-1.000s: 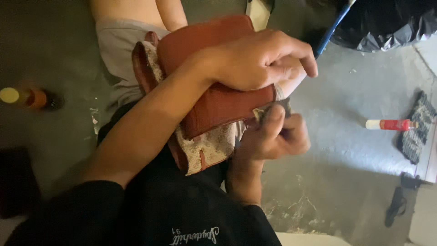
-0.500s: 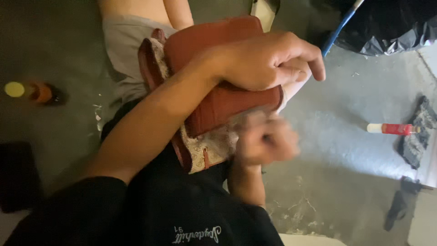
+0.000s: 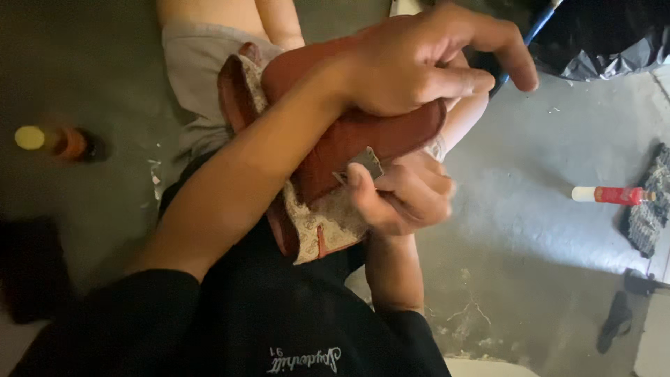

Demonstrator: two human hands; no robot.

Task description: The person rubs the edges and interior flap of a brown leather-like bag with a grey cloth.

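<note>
My left hand (image 3: 419,66) clamps the reddish-brown leather piece (image 3: 363,143) on my lap, patterned lining (image 3: 324,223) showing at 6 o'clock; my right hand (image 3: 401,192) pinches a small metal blade (image 3: 364,164) against its lower edge, so edge work looks underway, unfinished.

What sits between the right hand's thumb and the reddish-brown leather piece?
In the head view, a small flat grey blade sits there, pinched by the right hand against the reddish-brown leather piece.

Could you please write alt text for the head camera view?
A left hand steadies a reddish-brown leather piece on the lap, while the right hand presses a small metal blade against it. A red tube lies on the grey floor.
</note>
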